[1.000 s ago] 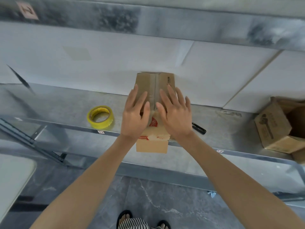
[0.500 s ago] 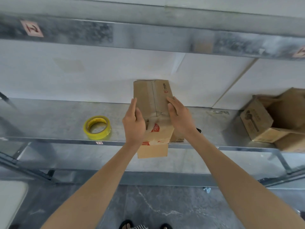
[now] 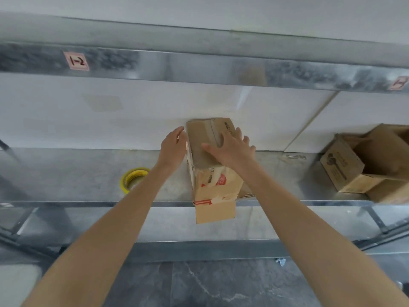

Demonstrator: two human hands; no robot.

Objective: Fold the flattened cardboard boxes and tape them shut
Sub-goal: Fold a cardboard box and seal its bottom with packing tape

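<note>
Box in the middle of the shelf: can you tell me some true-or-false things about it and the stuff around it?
1. The right hand lies on top of the box. True.
2. The tape roll is blue. False: it is yellow.
3. The tape roll lies on the shelf, left of the box. True.
4. The left hand holds the tape roll. False: it is up beside the box's left side, holding nothing.
5. The box's near end sticks out past the shelf's front edge. True.
</note>
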